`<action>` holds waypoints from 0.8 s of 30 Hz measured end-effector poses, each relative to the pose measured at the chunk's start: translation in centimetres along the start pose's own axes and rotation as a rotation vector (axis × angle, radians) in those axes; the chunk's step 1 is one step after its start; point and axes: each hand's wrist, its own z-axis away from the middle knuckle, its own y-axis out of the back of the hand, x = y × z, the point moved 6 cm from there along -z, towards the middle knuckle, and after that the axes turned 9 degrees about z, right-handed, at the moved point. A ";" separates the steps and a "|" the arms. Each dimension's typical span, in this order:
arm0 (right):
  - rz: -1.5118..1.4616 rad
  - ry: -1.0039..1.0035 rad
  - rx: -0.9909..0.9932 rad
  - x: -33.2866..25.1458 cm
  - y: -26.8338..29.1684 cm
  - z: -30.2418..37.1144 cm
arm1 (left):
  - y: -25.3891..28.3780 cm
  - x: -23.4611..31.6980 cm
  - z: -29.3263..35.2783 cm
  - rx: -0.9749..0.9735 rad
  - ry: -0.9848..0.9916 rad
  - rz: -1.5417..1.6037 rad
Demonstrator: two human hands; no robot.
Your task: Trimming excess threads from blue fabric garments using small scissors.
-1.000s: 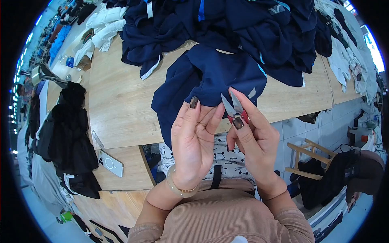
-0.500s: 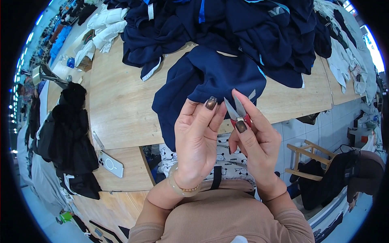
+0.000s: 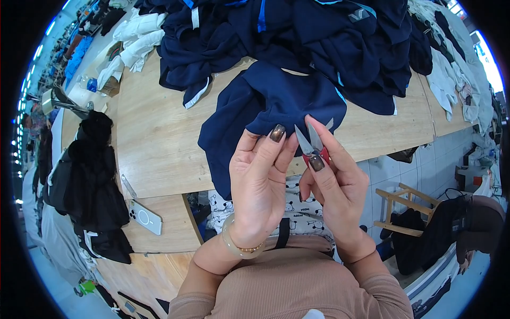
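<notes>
My left hand (image 3: 261,175) is closed, pinching the edge of a navy garment (image 3: 287,93) between thumb and fingers. The cloth spreads over the table's front edge, and part of it hangs down beside my left wrist. In my right hand (image 3: 340,181) I grip small red-handled thread snips (image 3: 314,143). Their two pointed metal blades stand apart and point up and away from me, close to the left fingertips and the garment's edge. My right index finger lies along the blades on the right. Whether a thread lies between the blades is too small to tell.
A large heap of navy garments (image 3: 276,32) covers the far side of the wooden table (image 3: 154,143). Black garments (image 3: 85,175) hang at the left, near a phone (image 3: 145,217) on a lower board. A wooden stool (image 3: 406,207) and another person (image 3: 481,228) are at the right.
Both hands, the garment and the snips hold almost the same place. The view has shifted very slightly.
</notes>
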 end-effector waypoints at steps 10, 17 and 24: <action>-0.006 -0.020 0.007 -0.2 0.1 0.0 | 0.0 -0.1 0.0 -0.013 -0.001 0.005; 0.008 -0.025 -0.009 -0.3 0.2 -0.1 | 0.0 -0.1 0.0 -0.017 0.002 -0.004; 0.017 0.052 0.015 0.1 0.1 -0.2 | -0.1 -0.1 0.1 0.002 0.037 0.007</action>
